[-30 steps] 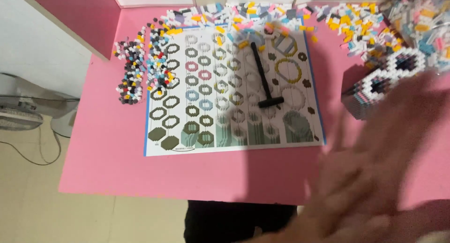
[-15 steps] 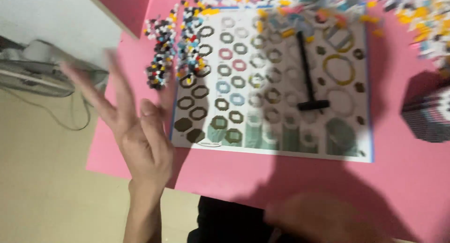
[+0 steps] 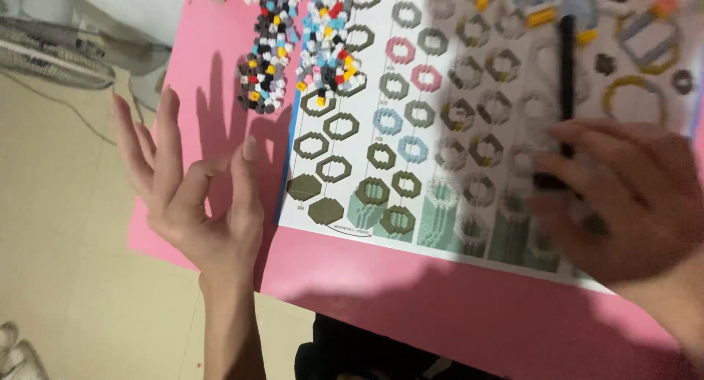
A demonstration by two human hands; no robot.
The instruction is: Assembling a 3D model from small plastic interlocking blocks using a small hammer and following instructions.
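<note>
My left hand hangs over the left edge of the pink table, palm turned right, fingers spread, holding nothing. My right hand is blurred and lies over the right side of a printed instruction sheet showing rows of ring shapes. Its spread fingers cover the lower end of a black hammer-shaped tool lying on the sheet; I see no closed grip. Small coloured bricks lie in a pile left of the sheet, and another pile sits on its upper left corner.
More loose bricks lie blurred along the top of the sheet. A white fan stands on the beige floor left of the table. The table's near edge runs diagonally below my hands.
The view has come closer to the table. My left hand has risen beside the sheet with fingers spread. My right hand has moved from below the table edge onto the sheet at the black tool.
</note>
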